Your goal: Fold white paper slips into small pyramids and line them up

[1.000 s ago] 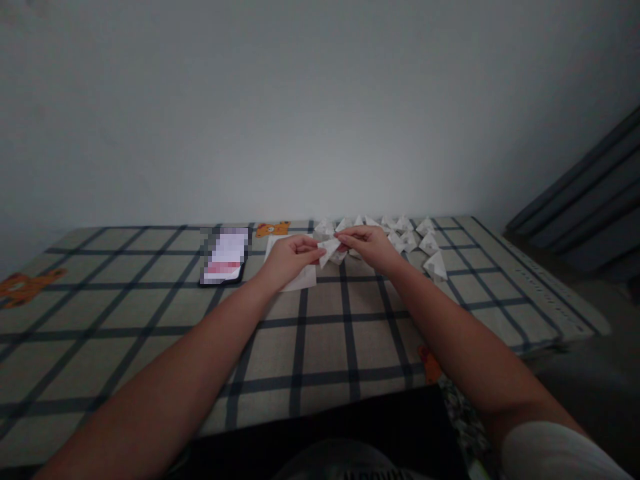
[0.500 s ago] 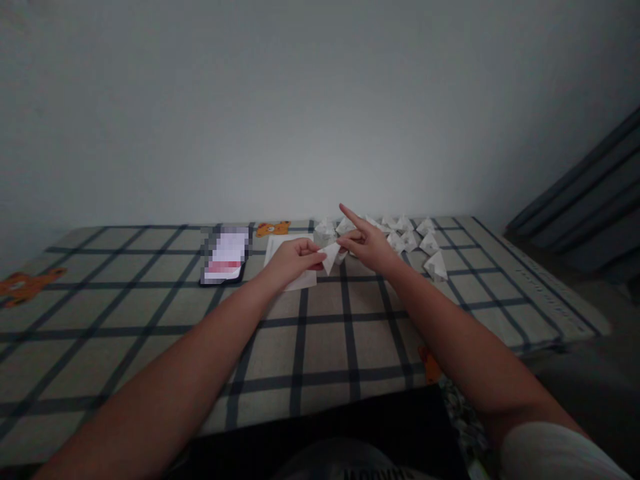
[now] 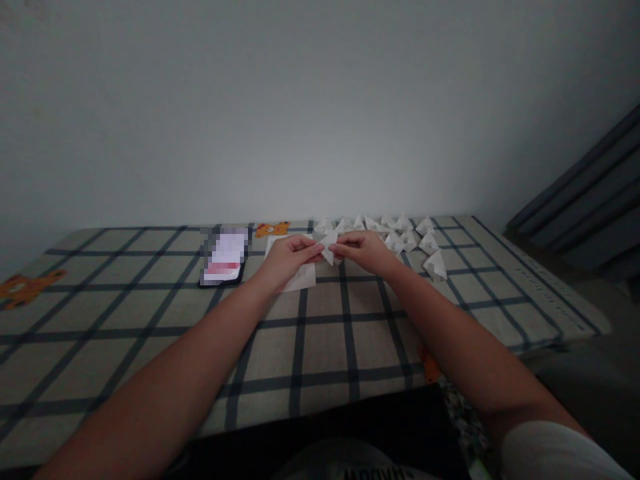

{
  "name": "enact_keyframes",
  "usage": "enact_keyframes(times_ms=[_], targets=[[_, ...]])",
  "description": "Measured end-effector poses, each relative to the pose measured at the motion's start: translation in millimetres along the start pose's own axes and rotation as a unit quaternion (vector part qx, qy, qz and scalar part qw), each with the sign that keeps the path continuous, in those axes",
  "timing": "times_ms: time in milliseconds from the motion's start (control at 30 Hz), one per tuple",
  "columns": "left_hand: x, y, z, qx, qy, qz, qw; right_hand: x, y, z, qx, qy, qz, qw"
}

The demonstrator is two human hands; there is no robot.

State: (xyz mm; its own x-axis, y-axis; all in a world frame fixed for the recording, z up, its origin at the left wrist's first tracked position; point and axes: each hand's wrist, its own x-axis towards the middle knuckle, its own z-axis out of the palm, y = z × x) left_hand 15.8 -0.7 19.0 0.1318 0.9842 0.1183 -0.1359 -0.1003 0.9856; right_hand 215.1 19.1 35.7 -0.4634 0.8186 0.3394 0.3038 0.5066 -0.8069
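Observation:
A small folded white paper piece is held up above the checked cloth, between both hands. My left hand pinches its left side between thumb and fingers. On its right side, my right hand pinches it the same way, with the fingers curled. Flat white paper sheets lie under and beside my left hand, partly covered by it. Several folded white paper pieces stand behind and to the right of my right hand, some partly hidden by it.
A phone with a blurred screen lies left of the paper sheets. The checked tablecloth carries orange bear prints. Behind the table rises a pale wall, and a dark curtain hangs at the right.
My right index finger, earlier stretched upward, has come down and curled in. My right hand now grips the paper's right side, and the paper has turned slightly.

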Motion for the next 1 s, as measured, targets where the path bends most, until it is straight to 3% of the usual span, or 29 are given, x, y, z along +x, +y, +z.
enact_keyframes(times_ms=[233, 400, 567, 733, 1000], targets=[[-2, 2, 2.4, 0.018, 0.016, 0.004, 1.0, -3, -13, 2, -0.092, 0.024, -0.035, 0.995], [-4, 6, 4.2, -0.001, 0.042, 0.012, 0.999, -3, -13, 3, -0.032, -0.017, -0.033, 0.999], [-5, 7, 5.2, -0.01, 0.036, 0.025, 0.999, -3, -12, 7, -0.033, 0.026, -0.036, 0.998], [-4, 9, 4.9, -0.031, 0.062, 0.041, 0.997, -5, -16, 13, 0.045, -0.024, -0.027, 0.998], [-2, 7, 5.8, -0.057, 0.068, 0.046, 0.995, -4, -12, 18, 0.118, -0.003, 0.003, 0.993]])
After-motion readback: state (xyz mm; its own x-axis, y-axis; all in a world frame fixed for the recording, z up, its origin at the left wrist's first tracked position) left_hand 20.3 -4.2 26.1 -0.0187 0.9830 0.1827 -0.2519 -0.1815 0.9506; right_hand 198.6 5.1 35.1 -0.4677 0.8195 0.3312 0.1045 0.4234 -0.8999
